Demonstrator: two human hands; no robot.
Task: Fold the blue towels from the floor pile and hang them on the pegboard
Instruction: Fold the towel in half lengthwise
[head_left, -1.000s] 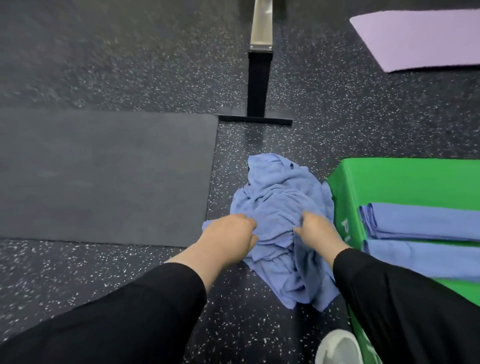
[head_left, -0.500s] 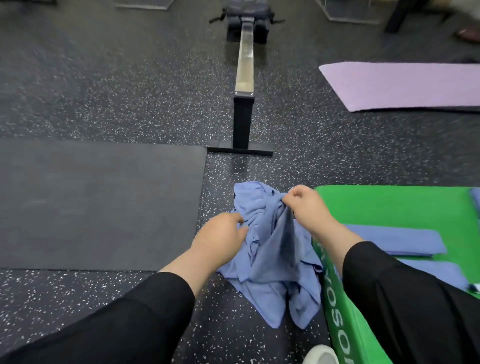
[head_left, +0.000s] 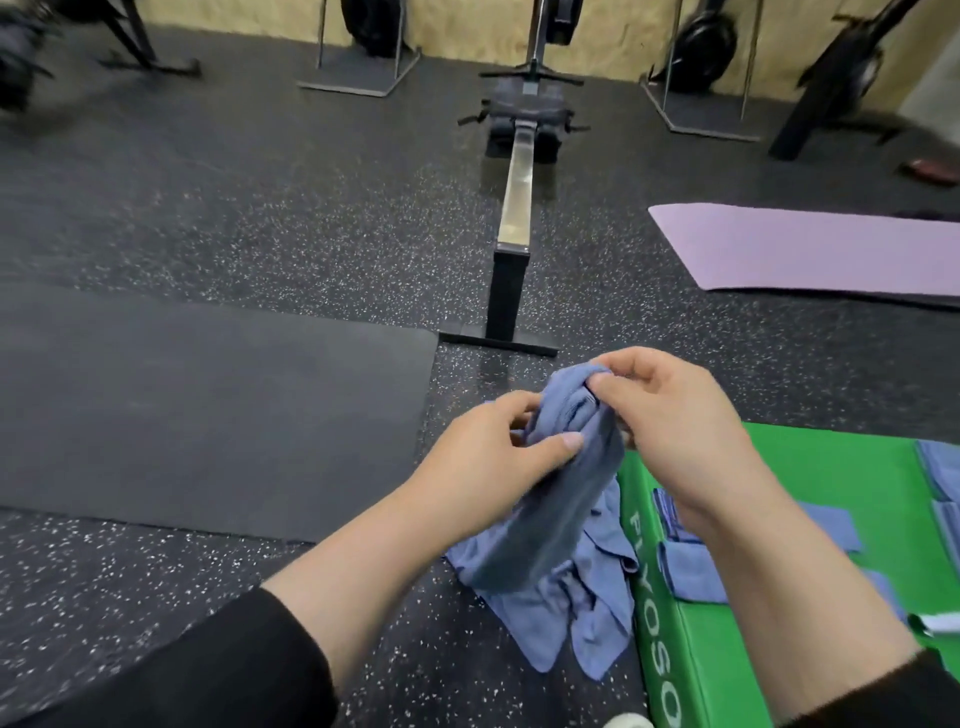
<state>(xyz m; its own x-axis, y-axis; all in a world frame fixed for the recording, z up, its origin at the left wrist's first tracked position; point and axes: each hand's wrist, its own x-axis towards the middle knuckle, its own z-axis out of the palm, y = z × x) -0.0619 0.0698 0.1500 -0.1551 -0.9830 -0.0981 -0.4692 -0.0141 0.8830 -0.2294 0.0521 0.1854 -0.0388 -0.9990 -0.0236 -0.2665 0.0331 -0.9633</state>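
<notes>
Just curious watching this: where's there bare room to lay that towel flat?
The black mat, left of the towel pile, is bare and near. The green box is bare only along its far edge; folded towels crowd the rest. The purple mat is bare too. Both hands grip the towel.

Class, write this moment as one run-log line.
phase: picking towel | left hand: grips towel | right hand: pinches towel top | pile: on floor
</notes>
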